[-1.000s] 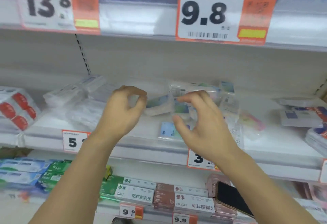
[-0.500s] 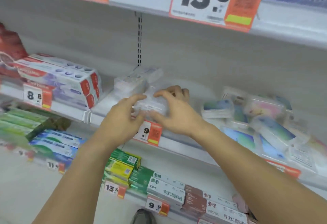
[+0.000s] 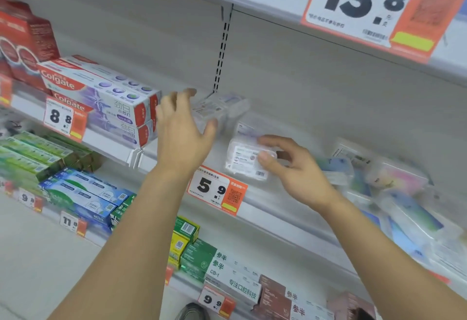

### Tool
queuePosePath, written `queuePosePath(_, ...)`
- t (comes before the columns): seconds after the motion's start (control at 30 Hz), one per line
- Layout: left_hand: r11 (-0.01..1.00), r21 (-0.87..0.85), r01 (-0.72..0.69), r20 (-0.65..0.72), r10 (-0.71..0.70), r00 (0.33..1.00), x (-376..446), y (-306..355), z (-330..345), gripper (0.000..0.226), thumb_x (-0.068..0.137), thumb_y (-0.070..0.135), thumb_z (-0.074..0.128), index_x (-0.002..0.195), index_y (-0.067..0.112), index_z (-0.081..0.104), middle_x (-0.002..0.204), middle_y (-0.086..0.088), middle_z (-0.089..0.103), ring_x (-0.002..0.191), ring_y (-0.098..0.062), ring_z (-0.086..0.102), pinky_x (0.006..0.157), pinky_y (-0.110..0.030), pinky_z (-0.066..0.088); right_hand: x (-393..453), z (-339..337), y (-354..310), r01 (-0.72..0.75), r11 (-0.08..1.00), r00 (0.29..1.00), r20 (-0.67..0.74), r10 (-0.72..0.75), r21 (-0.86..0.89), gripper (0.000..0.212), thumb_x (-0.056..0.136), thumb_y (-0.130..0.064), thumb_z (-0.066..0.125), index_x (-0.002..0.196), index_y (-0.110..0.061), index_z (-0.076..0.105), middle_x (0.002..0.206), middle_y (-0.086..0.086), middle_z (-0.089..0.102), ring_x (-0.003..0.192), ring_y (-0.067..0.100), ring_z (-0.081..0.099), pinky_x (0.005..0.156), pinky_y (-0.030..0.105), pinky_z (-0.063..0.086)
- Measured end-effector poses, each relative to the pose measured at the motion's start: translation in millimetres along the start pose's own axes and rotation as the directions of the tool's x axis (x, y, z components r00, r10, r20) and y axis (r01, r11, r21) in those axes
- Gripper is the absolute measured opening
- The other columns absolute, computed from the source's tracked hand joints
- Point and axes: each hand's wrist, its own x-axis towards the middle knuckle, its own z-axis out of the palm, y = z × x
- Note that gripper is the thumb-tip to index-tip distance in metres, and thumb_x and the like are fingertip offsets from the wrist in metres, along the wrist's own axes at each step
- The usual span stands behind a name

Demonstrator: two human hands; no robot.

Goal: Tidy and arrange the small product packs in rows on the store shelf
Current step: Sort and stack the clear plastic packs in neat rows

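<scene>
On the middle shelf a stack of clear white small packs stands near the back by the slotted upright. My left hand is spread around the stack's left and front side, fingers extended, thumb at its front. A flat clear pack with a white label lies near the shelf's front edge. My right hand pinches that pack at its right end between thumb and fingers. A loose heap of blue and pink small packs lies to the right.
Colgate toothpaste boxes sit left of the stack, close to my left hand. A 5.9 price tag hangs on the shelf edge below the flat pack. Green and blue toothpaste boxes fill the lower shelf. The upper shelf carries a 13.8 tag.
My view swung left from the heap of packs. Both hands were together on one clear pack; now the left hand has moved up to the back stack and the right hand holds a flat pack.
</scene>
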Motion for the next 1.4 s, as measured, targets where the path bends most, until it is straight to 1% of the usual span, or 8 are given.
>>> queuePosePath(0.17, 0.990, -0.059, 0.129, 0.034, -0.128, 0.991, 2, -11, 12, 0.076, 0.078, 0.027, 0.077, 0.142, 0.014, 0.038, 0.140, -0.005, 0.049, 0.129, -0.020, 0.046, 0.105, -0.031, 0.036, -11, 4, 6, -0.031, 0.979, 0.995, -0.095, 0.011, -0.203, 0.053, 0.067, -0.047, 0.087, 0.112, -0.041, 0.060, 0.126, -0.015, 0.041, 0.109, 0.006, 0.055, 0.092, 0.024, 0.050)
queuePosePath(0.47, 0.896, -0.303, 0.324, -0.112, -0.371, 0.922, -9, 16, -17, 0.073, 0.075, 0.042, 0.072, 0.139, 0.016, 0.047, 0.125, 0.004, 0.058, 0.110, -0.008, 0.056, 0.096, -0.026, 0.046, -10, 2, 13, -0.038, 0.961, 0.999, -0.001, 0.039, -0.276, 0.091, 0.069, -0.063, 0.077, 0.142, -0.042, 0.027, 0.139, -0.011, 0.051, 0.121, 0.012, 0.055, 0.100, 0.034, 0.049)
queuePosePath(0.6, 0.607, -0.609, 0.510, 0.125, -0.562, 0.818, -25, 27, -27, 0.030, 0.083, 0.027, 0.069, 0.106, 0.008, 0.065, 0.102, 0.003, 0.063, 0.100, -0.011, 0.064, 0.082, -0.032, 0.058, -14, -2, 4, 0.029, 0.957, 0.997, -0.059, -0.048, -0.289, 0.091, 0.073, -0.061, 0.074, 0.147, -0.034, 0.031, 0.145, -0.009, 0.039, 0.129, 0.003, 0.042, 0.102, 0.023, 0.039)
queuePosePath(0.77, 0.354, -0.701, 0.619, 0.497, -0.380, 0.780, -30, 54, -32, 0.026, 0.086, 0.022, 0.061, 0.104, 0.003, 0.064, 0.104, -0.018, 0.067, 0.102, -0.029, 0.068, 0.082, -0.042, 0.058, -23, 6, -30, 0.285, 0.958, 0.952, -0.123, -0.280, 0.026, 0.064, 0.091, -0.044, 0.063, 0.147, -0.027, 0.036, 0.144, -0.008, 0.044, 0.130, 0.005, 0.049, 0.106, 0.029, 0.045)
queuePosePath(1.0, 0.675, -0.456, 0.580, 0.451, -0.386, 0.805, -48, 76, -26, 0.030, 0.081, 0.032, 0.053, 0.099, 0.012, 0.065, 0.090, -0.009, 0.071, 0.073, -0.015, 0.070, 0.084, -0.048, 0.057, -27, 8, -47, 0.348, 0.932, 0.900, -0.315, -0.302, 0.101, 0.073, 0.070, -0.027, 0.089, 0.134, -0.030, 0.056, 0.138, -0.006, 0.045, 0.126, 0.003, 0.049, 0.093, 0.035, 0.055)
queuePosePath(1.1, 0.573, -0.561, 0.598, 0.484, -0.359, 0.798, -47, 88, -29, 0.024, 0.090, 0.028, 0.049, 0.097, 0.015, 0.067, 0.091, -0.008, 0.072, 0.076, -0.017, 0.067, 0.073, -0.039, 0.055, -31, 7, -42, 0.427, 0.904, 0.867, -0.278, -0.413, -0.010, 0.071, 0.065, -0.018, 0.093, 0.129, -0.020, 0.063, 0.142, 0.001, 0.046, 0.126, 0.002, 0.050, 0.096, 0.029, 0.053)
queuePosePath(1.2, 0.658, -0.531, 0.534, 0.516, -0.249, 0.820, -45, 90, -31, 0.043, 0.080, 0.050, 0.067, 0.109, 0.018, 0.068, 0.093, 0.000, 0.075, 0.086, -0.016, 0.072, 0.075, -0.036, 0.058, -35, 9, -40, 0.490, 0.869, 0.842, -0.222, -0.491, -0.064, 0.073, 0.068, -0.010, 0.090, 0.133, -0.013, 0.057, 0.144, 0.005, 0.044, 0.134, 0.005, 0.044, 0.103, 0.023, 0.045)
queuePosePath(1.4, 0.512, -0.625, 0.589, 0.528, -0.278, 0.802, -37, 76, -31, 0.062, 0.078, 0.042, 0.072, 0.121, 0.001, 0.058, 0.094, -0.006, 0.071, 0.078, -0.019, 0.070, 0.063, -0.026, 0.054, -42, 7, -50, 0.325, 0.871, 0.941, -0.218, -0.259, 0.369, 0.088, 0.080, -0.025, 0.078, 0.150, -0.027, 0.024, 0.152, -0.016, 0.033, 0.129, 0.015, 0.055, 0.097, 0.037, 0.054)
